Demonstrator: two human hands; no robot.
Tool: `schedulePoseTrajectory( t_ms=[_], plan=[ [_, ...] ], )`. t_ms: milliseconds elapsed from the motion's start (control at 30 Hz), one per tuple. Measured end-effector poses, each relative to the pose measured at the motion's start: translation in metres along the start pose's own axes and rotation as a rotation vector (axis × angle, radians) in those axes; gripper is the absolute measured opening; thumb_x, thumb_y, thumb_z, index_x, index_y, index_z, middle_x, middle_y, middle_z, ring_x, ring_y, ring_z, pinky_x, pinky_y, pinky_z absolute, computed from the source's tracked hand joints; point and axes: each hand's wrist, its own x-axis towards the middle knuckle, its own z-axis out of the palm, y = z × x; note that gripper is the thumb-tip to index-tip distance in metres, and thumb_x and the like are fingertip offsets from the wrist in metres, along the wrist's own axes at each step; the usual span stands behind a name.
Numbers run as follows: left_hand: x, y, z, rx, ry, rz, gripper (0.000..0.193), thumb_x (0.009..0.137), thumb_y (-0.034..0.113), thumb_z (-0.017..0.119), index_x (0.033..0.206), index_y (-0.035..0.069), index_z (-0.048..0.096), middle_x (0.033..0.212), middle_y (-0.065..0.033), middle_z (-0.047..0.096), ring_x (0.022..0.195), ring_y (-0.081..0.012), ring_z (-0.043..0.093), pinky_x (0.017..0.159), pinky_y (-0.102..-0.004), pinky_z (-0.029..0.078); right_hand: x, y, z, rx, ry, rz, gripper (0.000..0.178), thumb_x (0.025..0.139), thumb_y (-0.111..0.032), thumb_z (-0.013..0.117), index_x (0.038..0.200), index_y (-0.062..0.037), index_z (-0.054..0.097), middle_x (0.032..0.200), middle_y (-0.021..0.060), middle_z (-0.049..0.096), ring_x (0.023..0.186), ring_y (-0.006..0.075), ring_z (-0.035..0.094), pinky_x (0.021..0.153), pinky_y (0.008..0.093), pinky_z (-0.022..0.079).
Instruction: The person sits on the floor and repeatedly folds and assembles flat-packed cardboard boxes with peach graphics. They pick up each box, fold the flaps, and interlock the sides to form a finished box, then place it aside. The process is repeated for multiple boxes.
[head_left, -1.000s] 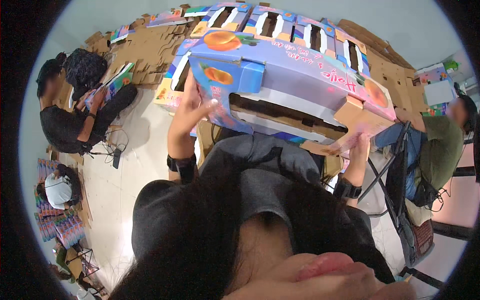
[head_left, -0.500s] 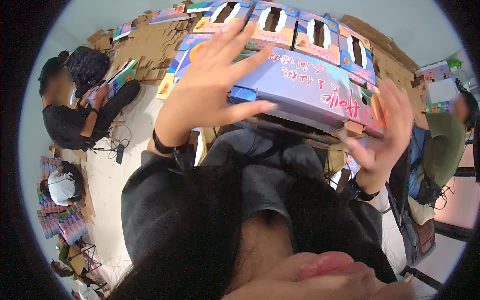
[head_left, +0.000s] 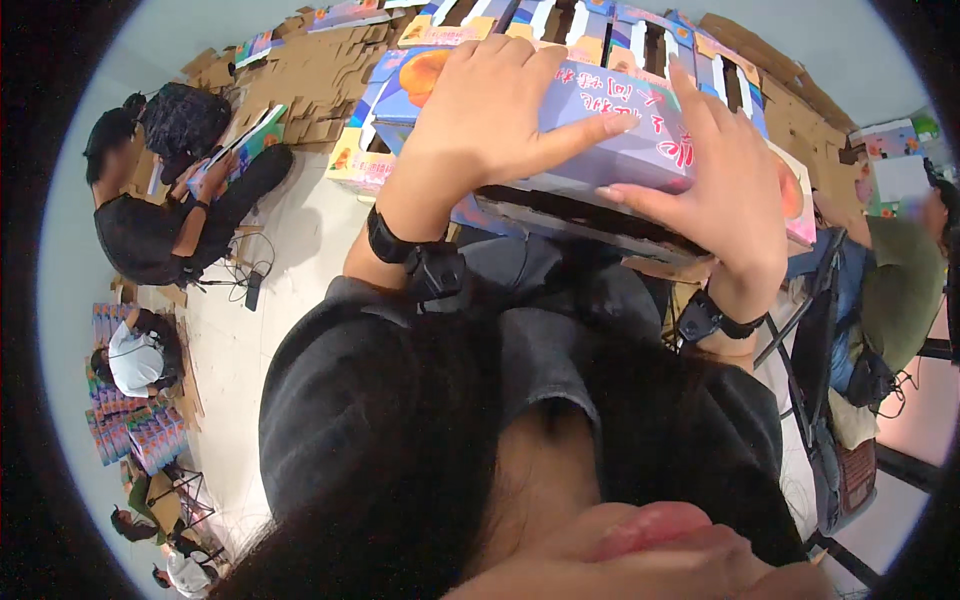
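A long purple-blue printed cardboard box (head_left: 602, 100) lies across in front of me, with a round orange fruit picture near each end. Along its near side runs a dark, long gap. My left hand (head_left: 475, 125) rests on the left part of its top, fingers stretched toward the far edge and thumb pointing right. On the right part lies my right hand (head_left: 722, 185), fingers stretched away from me and thumb at the near edge. Part of the box top is hidden under both hands. Each wrist wears a black band with a small device.
Several similar boxes with cut-out tops (head_left: 455, 28) stand behind. Flat brown cardboard (head_left: 305, 90) covers the surface at the far left. A person in black (head_left: 140, 235) sits to the left holding printed card; another in green (head_left: 900, 290) sits at the right beside a black chair (head_left: 845, 470).
Both hands have come down from hovering and now touch the box. The right hand moved left, toward the left one. More of the dark gap on the box's near side shows.
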Motion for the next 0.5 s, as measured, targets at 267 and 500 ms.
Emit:
schedulePoseTrajectory(
  t_ms=[267,500],
  plan=[
    [0.0012,-0.0023,-0.0001,-0.041,-0.001,-0.036,0.081,0.073,0.074,0.06,0.097,-0.003,0.069,0.093,-0.0225,0.068,0.092,-0.0363,0.063,0.09,-0.0461,0.042,0.007,-0.0003,0.0039,0.032,0.009,0.059,0.109,0.062,-0.056,0.081,0.149,-0.009,0.034,0.102,0.0215,0.064,0.09,0.0367,0.065,0.074,0.0432,0.052],
    [0.0029,-0.0024,0.0018,-0.045,0.029,-0.023,0.081,0.071,0.074,0.061,0.094,-0.003,0.07,0.091,-0.0237,0.067,0.091,-0.0364,0.063,0.086,-0.0444,0.045,0.0097,0.0018,0.0036,-0.005,-0.029,0.059,0.105,0.064,-0.06,0.078,0.148,-0.0126,0.036,0.095,0.0193,0.064,0.085,0.0346,0.065,0.071,0.0425,0.052]
  ],
)
